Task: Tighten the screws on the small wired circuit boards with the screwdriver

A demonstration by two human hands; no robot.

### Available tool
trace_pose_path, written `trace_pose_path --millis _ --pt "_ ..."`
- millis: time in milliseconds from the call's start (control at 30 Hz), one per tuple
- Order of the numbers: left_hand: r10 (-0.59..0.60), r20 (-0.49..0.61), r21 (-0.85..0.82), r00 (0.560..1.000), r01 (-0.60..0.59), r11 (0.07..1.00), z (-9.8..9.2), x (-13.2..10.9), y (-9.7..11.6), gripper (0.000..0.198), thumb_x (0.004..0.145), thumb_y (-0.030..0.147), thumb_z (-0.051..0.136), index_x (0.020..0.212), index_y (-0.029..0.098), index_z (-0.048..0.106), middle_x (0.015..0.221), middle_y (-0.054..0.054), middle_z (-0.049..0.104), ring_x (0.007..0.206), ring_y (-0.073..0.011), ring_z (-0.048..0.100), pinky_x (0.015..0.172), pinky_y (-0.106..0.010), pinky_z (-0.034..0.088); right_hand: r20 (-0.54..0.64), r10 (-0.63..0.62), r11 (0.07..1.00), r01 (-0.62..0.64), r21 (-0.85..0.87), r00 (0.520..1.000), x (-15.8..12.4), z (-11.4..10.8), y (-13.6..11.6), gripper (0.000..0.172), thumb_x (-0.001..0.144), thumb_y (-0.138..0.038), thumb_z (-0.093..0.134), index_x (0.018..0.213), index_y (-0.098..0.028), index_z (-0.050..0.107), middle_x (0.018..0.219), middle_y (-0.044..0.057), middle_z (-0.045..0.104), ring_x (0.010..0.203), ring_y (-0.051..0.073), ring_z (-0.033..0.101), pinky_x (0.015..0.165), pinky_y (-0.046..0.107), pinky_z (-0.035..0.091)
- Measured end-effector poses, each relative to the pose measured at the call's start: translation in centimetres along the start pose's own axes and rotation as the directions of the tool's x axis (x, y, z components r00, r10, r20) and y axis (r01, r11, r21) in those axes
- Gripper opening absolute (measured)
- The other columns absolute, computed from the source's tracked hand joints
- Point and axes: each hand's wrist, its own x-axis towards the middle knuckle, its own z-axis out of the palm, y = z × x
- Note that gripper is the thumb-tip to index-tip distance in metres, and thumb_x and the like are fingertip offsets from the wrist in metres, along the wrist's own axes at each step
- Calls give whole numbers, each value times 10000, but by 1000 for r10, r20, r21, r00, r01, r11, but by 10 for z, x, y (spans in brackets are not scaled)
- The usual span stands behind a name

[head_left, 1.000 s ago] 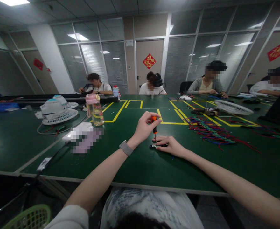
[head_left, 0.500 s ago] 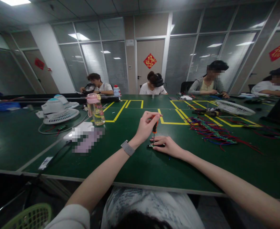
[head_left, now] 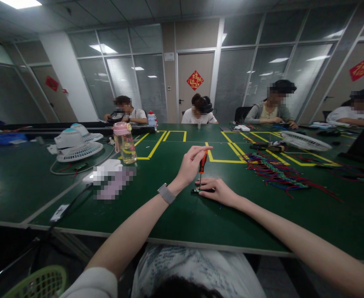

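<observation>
My left hand point(head_left: 193, 162) is closed around the top of an orange and black screwdriver point(head_left: 202, 164), its index finger stretched over the end of the handle. The screwdriver stands nearly upright, and its thin shaft reaches down to a small black part with a green circuit board point(head_left: 195, 191) lying on the table. My right hand point(head_left: 218, 191) rests low on the tabletop and grips that part from the right between thumb and fingers. The fingers hide much of the part, and the driver's tip is too small to make out clearly.
Green circuit boards with red and blue wires point(head_left: 275, 171) lie in a row to the right. A pink-lidded bottle point(head_left: 124, 142) and white fan parts point(head_left: 76, 145) stand on the left. A fan grille point(head_left: 306, 140) lies at the right. Several people sit across the green table point(head_left: 113, 221).
My left fingers have shifted on the screwdriver, opening slightly so more of the orange handle shows. My right hand and the black part stay in place.
</observation>
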Motion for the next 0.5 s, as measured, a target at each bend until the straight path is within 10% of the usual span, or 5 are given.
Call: trace_pose_path --millis 500 --pt "31 -13 15 999 -31 999 0 0 -3 243 892 265 477 986 187 687 1059 -73 600 908 -134 609 717 -217 519 31 -3 1000 3 0 1000 -2 -3 -4 266 845 -343 599 1076 -254 696 1171 76 661 1126 229 591 1005 424 438"
